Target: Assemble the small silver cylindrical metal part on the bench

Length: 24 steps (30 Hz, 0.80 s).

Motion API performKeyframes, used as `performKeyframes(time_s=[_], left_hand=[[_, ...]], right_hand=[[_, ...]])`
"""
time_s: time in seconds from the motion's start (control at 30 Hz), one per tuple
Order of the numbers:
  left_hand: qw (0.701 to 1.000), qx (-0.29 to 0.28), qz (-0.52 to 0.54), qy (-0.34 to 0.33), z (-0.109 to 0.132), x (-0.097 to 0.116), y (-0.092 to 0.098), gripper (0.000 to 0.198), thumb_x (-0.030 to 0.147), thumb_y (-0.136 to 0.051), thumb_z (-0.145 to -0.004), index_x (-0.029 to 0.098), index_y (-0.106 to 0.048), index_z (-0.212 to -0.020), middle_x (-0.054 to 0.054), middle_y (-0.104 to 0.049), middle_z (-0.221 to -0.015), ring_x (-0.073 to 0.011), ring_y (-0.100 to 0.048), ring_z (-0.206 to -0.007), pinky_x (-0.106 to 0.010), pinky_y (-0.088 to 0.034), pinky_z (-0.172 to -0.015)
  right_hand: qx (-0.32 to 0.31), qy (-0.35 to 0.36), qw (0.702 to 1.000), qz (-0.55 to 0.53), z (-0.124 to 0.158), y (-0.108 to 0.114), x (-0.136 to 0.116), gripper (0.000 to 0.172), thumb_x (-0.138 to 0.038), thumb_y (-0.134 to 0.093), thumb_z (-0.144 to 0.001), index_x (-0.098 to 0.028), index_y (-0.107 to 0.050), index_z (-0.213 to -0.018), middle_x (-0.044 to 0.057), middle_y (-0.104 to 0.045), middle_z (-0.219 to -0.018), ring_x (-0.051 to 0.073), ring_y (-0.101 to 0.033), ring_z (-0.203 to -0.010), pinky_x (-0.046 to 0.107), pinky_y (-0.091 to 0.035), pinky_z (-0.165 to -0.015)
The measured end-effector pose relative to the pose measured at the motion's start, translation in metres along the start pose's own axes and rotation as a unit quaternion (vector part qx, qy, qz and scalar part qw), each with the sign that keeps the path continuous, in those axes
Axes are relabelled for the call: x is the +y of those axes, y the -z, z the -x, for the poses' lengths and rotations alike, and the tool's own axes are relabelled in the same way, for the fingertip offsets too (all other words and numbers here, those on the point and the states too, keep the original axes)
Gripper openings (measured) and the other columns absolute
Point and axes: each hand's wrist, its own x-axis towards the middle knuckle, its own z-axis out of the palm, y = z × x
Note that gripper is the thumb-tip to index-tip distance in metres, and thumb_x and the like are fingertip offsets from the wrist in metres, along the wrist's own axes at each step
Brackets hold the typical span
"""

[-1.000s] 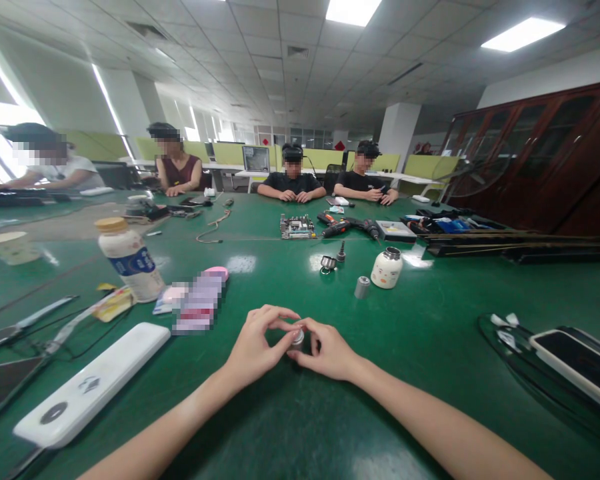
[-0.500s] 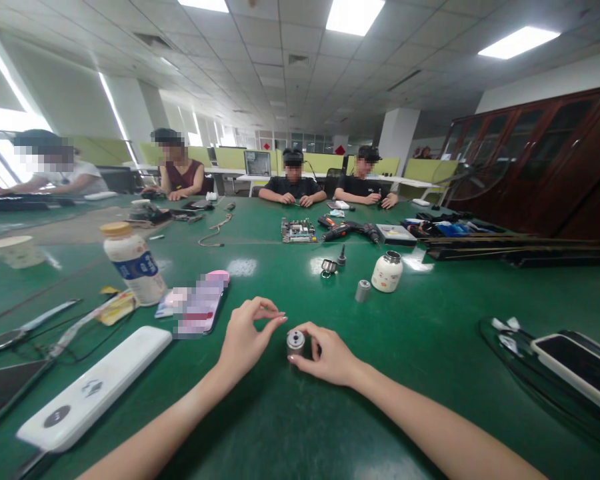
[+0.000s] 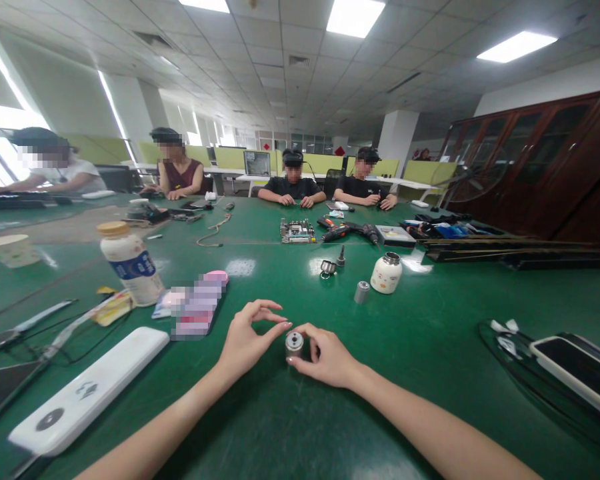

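A short silver metal cylinder [image 3: 294,344] stands upright on the green table, a dark hole in the middle of its top face and smaller holes around it. My right hand [image 3: 330,357] grips its side between thumb and fingers. Close to the cylinder's upper left edge is my left hand [image 3: 250,337], thumb and a finger brought together in a pinch and another finger raised. Whatever may be between those fingertips is too small to make out. Farther back stand a second metal cylinder [image 3: 362,292], a white jar with a drawn face [image 3: 386,273] and a small dark stepped part [image 3: 341,256].
To my left lie a long white device [image 3: 93,393], a phone [image 3: 200,307] and a bottle [image 3: 130,263]. At right is another phone [image 3: 575,367] with cables. A circuit board [image 3: 298,231] and power drills [image 3: 347,230] lie farther back, with several people seated beyond.
My left hand has shifted slightly right, its thumb tip now nearer the cylinder's top, and one finger has lifted. My right hand keeps its grip on the cylinder.
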Motion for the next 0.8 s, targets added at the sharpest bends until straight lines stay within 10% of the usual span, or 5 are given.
performKeyframes(time_s=[0.5, 0.8], left_hand=[[0.995, -0.048, -0.064, -0.059, 0.012, 0.019, -0.005, 0.020, 0.028, -0.070, -0.076, 0.023, -0.063, -0.095, -0.002, -0.078, -0.090, -0.0257, -0.069, -0.097, -0.044, -0.044, -0.092], [0.997, -0.046, -0.042, -0.048, 0.016, 0.014, -0.010, 0.054, 0.029, -0.070, -0.078, 0.023, -0.047, -0.126, -0.003, -0.076, -0.094, -0.0264, -0.066, -0.103, -0.049, -0.037, -0.101]], right_hand=[[0.010, 0.005, 1.000, -0.001, 0.000, -0.003, 0.003, 0.041, -0.036, -0.073, -0.077, -0.021, -0.061, -0.114, -0.007, -0.055, -0.061, 0.010, -0.051, -0.050, 0.021, -0.039, -0.055], [0.008, 0.006, 1.000, -0.004, 0.000, -0.002, 0.002, 0.038, -0.035, -0.072, -0.077, -0.021, -0.060, -0.110, -0.008, -0.054, -0.060, 0.010, -0.051, -0.050, 0.020, -0.038, -0.053]])
